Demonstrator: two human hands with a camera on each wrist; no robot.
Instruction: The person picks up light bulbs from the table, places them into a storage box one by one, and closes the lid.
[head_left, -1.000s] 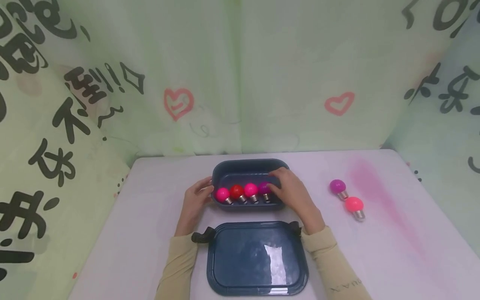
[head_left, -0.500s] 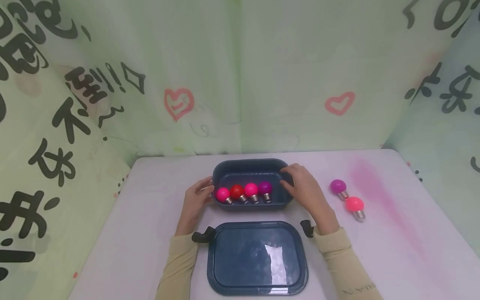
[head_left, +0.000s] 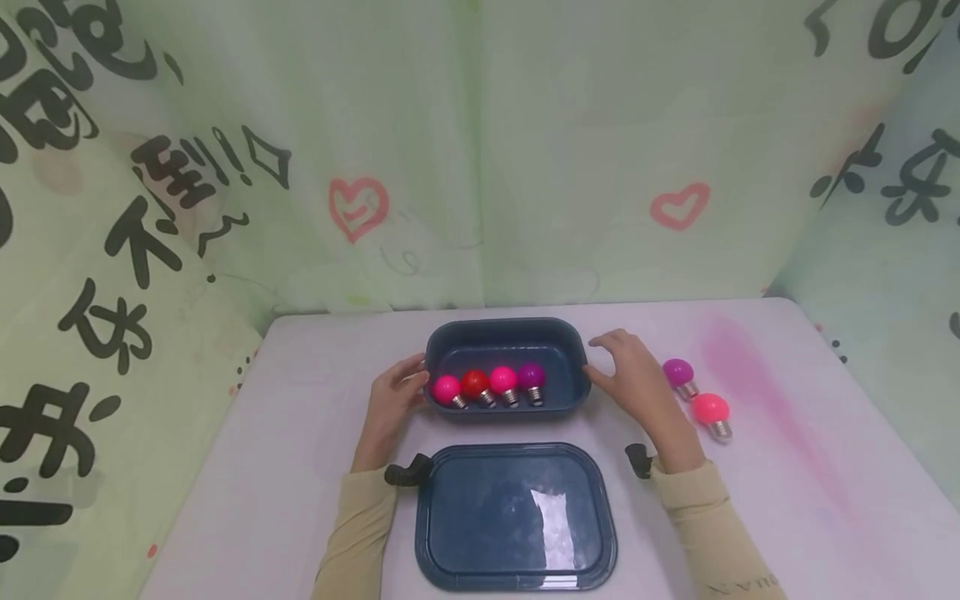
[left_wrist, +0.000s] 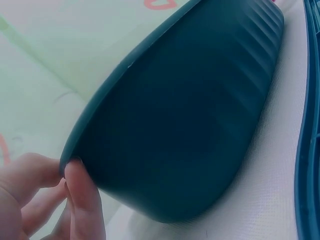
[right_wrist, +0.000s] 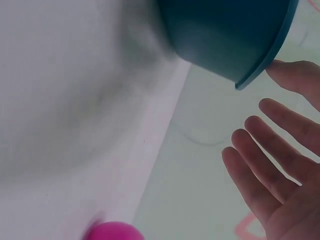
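A dark blue lunch box stands uncovered on the table. A row of small light bulbs lies in it: a pink bulb, a red bulb, another pink bulb and a purple bulb. With thumb and fingers, my left hand pinches the box's left rim; the left wrist view shows the fingertips there. Just off the right end is my right hand, its fingers spread and holding nothing. In the right wrist view its thumb overlaps the rim.
Right of my right hand lie a second purple bulb and a coral-pink bulb. The flat blue lid rests in front of the box, between my forearms. A green curtain with drawings hangs behind the white table.
My right hand has left the purple bulb in the box and moved right, out past the box's right end. My left hand has stayed on the rim.
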